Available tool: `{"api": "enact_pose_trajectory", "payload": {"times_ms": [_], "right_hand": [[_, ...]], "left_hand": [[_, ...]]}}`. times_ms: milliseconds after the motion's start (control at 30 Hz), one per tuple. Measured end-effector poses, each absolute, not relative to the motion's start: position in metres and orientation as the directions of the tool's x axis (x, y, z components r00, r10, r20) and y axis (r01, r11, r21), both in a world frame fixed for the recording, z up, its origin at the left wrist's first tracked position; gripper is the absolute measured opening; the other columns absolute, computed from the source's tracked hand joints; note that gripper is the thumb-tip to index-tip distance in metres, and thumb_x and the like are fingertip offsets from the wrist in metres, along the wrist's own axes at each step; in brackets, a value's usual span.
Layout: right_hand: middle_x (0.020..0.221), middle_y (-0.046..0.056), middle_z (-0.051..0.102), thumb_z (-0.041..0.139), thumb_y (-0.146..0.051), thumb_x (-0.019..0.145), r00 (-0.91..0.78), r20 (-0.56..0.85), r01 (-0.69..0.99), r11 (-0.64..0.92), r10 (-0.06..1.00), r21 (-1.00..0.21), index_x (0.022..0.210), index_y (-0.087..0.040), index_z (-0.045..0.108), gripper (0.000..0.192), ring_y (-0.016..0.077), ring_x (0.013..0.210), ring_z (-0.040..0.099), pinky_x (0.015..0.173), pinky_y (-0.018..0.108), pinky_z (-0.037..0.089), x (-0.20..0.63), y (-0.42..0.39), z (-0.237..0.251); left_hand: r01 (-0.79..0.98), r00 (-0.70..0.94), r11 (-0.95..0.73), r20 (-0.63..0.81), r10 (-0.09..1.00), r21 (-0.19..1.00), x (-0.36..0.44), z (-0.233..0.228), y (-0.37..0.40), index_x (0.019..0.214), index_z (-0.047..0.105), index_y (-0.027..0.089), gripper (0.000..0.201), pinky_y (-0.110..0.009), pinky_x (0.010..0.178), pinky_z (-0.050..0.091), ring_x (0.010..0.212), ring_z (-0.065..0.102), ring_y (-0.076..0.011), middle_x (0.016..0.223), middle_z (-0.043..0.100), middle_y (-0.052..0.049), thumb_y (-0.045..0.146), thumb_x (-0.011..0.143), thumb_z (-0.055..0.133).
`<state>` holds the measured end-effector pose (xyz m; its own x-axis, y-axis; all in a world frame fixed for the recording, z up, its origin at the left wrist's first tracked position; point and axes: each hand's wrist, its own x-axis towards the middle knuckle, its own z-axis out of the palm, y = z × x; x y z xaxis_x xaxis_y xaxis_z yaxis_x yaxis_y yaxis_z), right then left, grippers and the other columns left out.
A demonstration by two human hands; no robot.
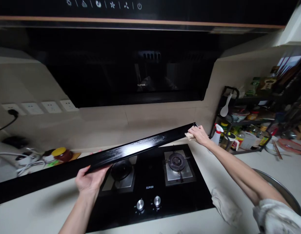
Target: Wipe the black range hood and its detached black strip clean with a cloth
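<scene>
1. The panel (140, 146), long and black, is held up across the back of the hob (150, 177). It slants, with its right end higher, above the hob's back right corner; its left part runs well past the hob's left side and out of view. A streaky bright glare lies along its middle.
2. The left hand (91, 178) is above the hob's left edge, closed around the panel from below: the thumb is in front, and fingertips peep over the top edge.
3. The right hand (199, 134), beyond the hob's back right corner, has its fingers together on a cloth (189, 136), pressed at the panel's right end.
4. On the hob, the right burner (176, 162) is in plain view; the left burner (121, 170) is partly behind the panel and left hand. Two knobs (140, 204) stand near the hob's front edge.
5. Above the hob hangs the hood (130, 68).
6. Right of the hob, a rag (225, 206) lies crumpled just beside its front corner, and a basin (284, 188) is farther right, partly hidden by the arm.
7. Behind the hob to the right stand a spray bottle (217, 135) and a loaded rack (250, 123).
8. Left of the hob, toward the wall, is a jar (62, 155) with a yellow lid; sockets (51, 107) are on the wall above it.
</scene>
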<state>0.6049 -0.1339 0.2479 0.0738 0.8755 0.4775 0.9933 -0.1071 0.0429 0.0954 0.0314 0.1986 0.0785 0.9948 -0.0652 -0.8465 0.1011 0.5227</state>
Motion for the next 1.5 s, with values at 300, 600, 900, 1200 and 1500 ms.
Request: {"api": "enact_pose_trajectory", "payload": {"times_ms": [300, 600, 900, 1200, 1500], "right_hand": [[0.109, 0.006, 0.066, 0.058, -0.025, 0.100, -0.213, 0.412, 0.976, 0.217, 0.886, 0.039, 0.115, -0.019, 0.066, 0.018, 0.0183, 0.103, 0.057, 0.094, 0.036, 0.043, 0.483, -0.067, 0.217], [0.103, 0.007, 0.065, 0.047, -0.019, 0.104, -0.436, 0.378, 0.900, 0.395, 0.817, 0.185, 0.114, -0.019, 0.065, 0.020, 0.0204, 0.090, 0.046, 0.080, 0.035, 0.024, 0.422, -0.054, 0.190], [0.108, 0.009, 0.068, 0.049, -0.004, 0.091, -0.208, 0.382, 0.978, 0.181, 0.900, 0.105, 0.116, -0.020, 0.067, 0.034, 0.0216, 0.101, 0.052, 0.083, 0.035, 0.025, 0.541, -0.110, 0.160], [0.114, 0.007, 0.069, 0.043, 0.003, 0.072, -0.035, 0.241, 0.990, 0.066, 0.970, -0.123, 0.116, -0.021, 0.065, 0.054, 0.0192, 0.098, 0.059, 0.084, 0.032, 0.030, 0.584, -0.152, 0.081], [0.127, 0.011, 0.068, 0.040, -0.001, 0.071, 0.074, 0.181, 0.970, -0.029, 0.981, -0.242, 0.122, -0.021, 0.067, 0.061, 0.0250, 0.111, 0.062, 0.088, 0.038, 0.040, 0.595, -0.176, 0.039]], "left_hand": [[-0.870, 0.298, 0.240, 0.073, 0.952, 0.431, 0.179, 0.194, 0.007, 0.126, 0.066, 0.023, 0.064, -0.083, 0.115, 0.013, 0.143, 0.045, -0.0436, 0.140, 0.064, -0.012, 0.007, 0.064, 0.057], [-0.842, 0.381, 0.313, 0.073, 0.922, 0.438, 0.184, 0.188, -0.004, 0.127, 0.066, 0.022, 0.061, -0.088, 0.108, 0.021, 0.141, 0.046, -0.0457, 0.138, 0.064, -0.014, 0.004, 0.069, 0.056], [-0.861, 0.278, 0.270, -0.046, 0.959, 0.431, 0.135, 0.177, -0.016, 0.132, 0.064, 0.024, 0.074, -0.087, 0.107, 0.024, 0.143, 0.046, -0.0434, 0.142, 0.062, -0.012, -0.005, 0.066, 0.048], [-0.796, 0.381, 0.369, -0.077, 0.921, 0.479, 0.147, 0.167, -0.035, 0.134, 0.062, 0.030, 0.065, -0.088, 0.105, 0.025, 0.140, 0.050, -0.0408, 0.142, 0.062, -0.009, 0.000, 0.077, 0.055], [-0.766, 0.399, 0.294, 0.065, 0.915, 0.572, 0.141, 0.167, -0.040, 0.135, 0.062, 0.032, 0.068, -0.074, 0.105, 0.043, 0.133, 0.055, -0.0400, 0.145, 0.060, -0.008, 0.008, 0.071, 0.067]]}}
